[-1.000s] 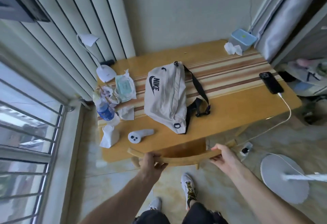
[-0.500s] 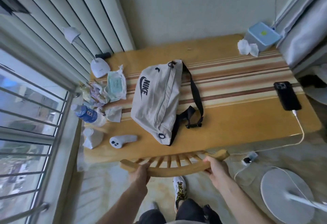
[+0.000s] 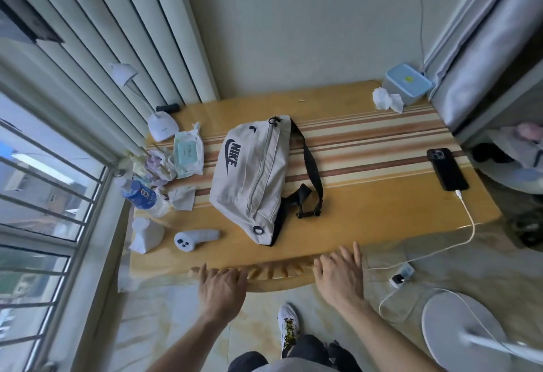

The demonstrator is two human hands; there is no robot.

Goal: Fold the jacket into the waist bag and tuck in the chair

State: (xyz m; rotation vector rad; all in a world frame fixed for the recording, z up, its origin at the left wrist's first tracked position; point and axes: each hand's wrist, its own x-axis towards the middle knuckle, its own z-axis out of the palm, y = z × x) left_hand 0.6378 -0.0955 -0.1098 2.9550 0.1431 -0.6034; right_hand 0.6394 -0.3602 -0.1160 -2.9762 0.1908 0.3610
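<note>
- Waist bag [image 3: 248, 179] lying zipped and bulging mid-table [image 3: 382, 204], strap trailing to its right; jacket nowhere in view, so judged already packed inside.
- Chair [image 3: 279, 279] pressed up to the near table edge, only its curved top rail and spindle tops showing; seat hidden beneath the tabletop.
- Left hand [image 3: 221, 286] laid flat over the rail's left end, fingers spread, not curled around the wood.
- Right hand [image 3: 340, 276] laid flat on the rail's right end, fingers fanned forward to the table edge.
- Step in hand: the closing tuck of the chair, judged nearly or fully complete.
- Next move calls for at most a light, even push from both palms to seat the rail flush, then lifting the 2 hands clear.
- Care needed to keep the fingertips from pinching between rail and table edge.
- Remote [image 3: 195, 239] and phone [image 3: 446, 169] well apart from the hands; no risk there.
</note>
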